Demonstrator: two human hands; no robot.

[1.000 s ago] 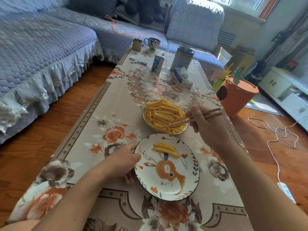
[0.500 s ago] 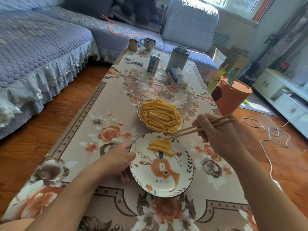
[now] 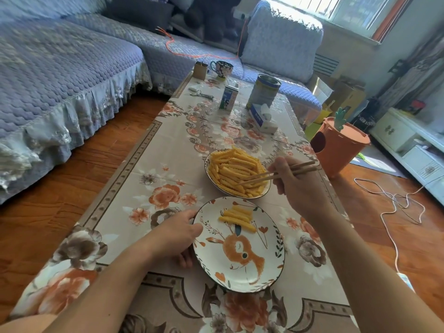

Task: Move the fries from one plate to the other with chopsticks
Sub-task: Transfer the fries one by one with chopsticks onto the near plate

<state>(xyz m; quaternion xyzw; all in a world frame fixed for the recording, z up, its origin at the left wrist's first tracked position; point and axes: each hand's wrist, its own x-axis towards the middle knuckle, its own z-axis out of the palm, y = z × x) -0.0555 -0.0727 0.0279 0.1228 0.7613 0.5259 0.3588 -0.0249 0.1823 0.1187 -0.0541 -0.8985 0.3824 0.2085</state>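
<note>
Your right hand (image 3: 296, 186) holds the chopsticks (image 3: 276, 175), fingers curled round them. Their tips are down in the big heap of fries (image 3: 234, 173) on the far plate (image 3: 209, 175). You can't tell if a fry is pinched between the tips.

Your left hand (image 3: 177, 233) rests on the tabletop (image 3: 153, 162) at the left edge of the near plate (image 3: 240, 272) — thumb on the rim, fingers tucked under the edge. It grips the plate.

The near plate has a rabbit picture on it. A few fries (image 3: 236, 217) lie in a small pile near its far side. The two plates sit close, one just behind the other.

Farther along the tabletop are a tissue box (image 3: 263, 117), a tin can (image 3: 263, 92), a small carton (image 3: 229, 100), a mug (image 3: 222, 68) and scissors (image 3: 201, 94). An orange bin (image 3: 341, 150) stands on the floor to your right — a sofa (image 3: 60, 75) is on your left.
</note>
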